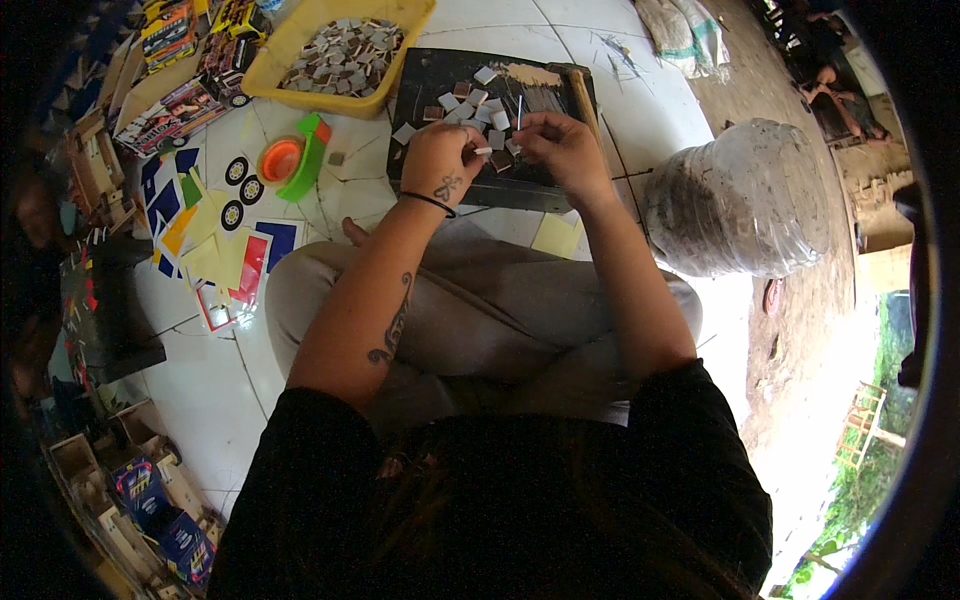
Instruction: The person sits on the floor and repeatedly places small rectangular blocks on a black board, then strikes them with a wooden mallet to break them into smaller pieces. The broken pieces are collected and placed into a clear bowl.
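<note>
Both my hands are over a low black board (490, 190) in front of my crossed legs. My left hand (438, 158) is closed in a pinch, with a small white piece (483, 151) at its fingertips. Facing it, my right hand (562, 150) is closed round a thin pale stick (519, 108) that stands up above the fingers; what kind of tool it is cannot be made out. Several small square tiles (477, 98), grey-white and brown, lie loose on the board beyond my hands.
A hammer (580, 98) lies along the board's right edge, near beige powder (530, 74). Behind stands a yellow tub (415, 30) of tiles. To the left are a green tape dispenser (305, 160), toy wheels (252, 188), coloured sheets (205, 255) and toy trucks (185, 110). A large plastic bottle (740, 200) lies right.
</note>
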Action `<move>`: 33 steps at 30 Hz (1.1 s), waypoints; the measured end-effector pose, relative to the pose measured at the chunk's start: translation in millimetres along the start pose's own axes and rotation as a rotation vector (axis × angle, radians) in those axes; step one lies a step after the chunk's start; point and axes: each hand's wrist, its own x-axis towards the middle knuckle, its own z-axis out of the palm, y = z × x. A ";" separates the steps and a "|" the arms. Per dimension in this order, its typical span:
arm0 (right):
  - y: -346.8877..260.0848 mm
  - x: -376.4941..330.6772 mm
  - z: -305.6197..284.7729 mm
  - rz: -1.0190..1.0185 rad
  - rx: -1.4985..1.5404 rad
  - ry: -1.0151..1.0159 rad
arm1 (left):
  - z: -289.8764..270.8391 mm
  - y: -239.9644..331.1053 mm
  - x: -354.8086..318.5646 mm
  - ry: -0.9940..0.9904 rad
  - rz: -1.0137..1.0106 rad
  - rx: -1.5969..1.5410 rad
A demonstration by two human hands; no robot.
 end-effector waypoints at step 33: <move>-5.7 -3.5 33.4 -0.389 -0.529 0.101 | -4.4 -6.0 5.6 -0.076 -0.060 -0.029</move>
